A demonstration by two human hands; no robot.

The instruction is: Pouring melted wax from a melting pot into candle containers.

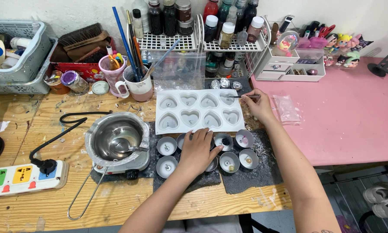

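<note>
Eight heart-shaped cavities fill the white silicone mould [199,111], which lies flat on the paint-flecked wooden table [116,203]. The right hand [258,105] pinches thin metal tweezers [241,96] over its top-right heart. The left hand [198,151] rests spread over round tealight cups [166,146] holding wicks.

The heart mould [199,111] is white, and the little round cups [166,146] below it are silver on dark grey mats [251,177]. The melting pot [117,139] is bare steel with a black cable [68,125], beside a white power strip [25,177] with green, yellow and blue sockets. The wooden worktop [116,203] is pale and paint-flecked, the table [349,125] on the right plain pink, and the mug [138,88] white beside a pink cup [112,71].
</note>
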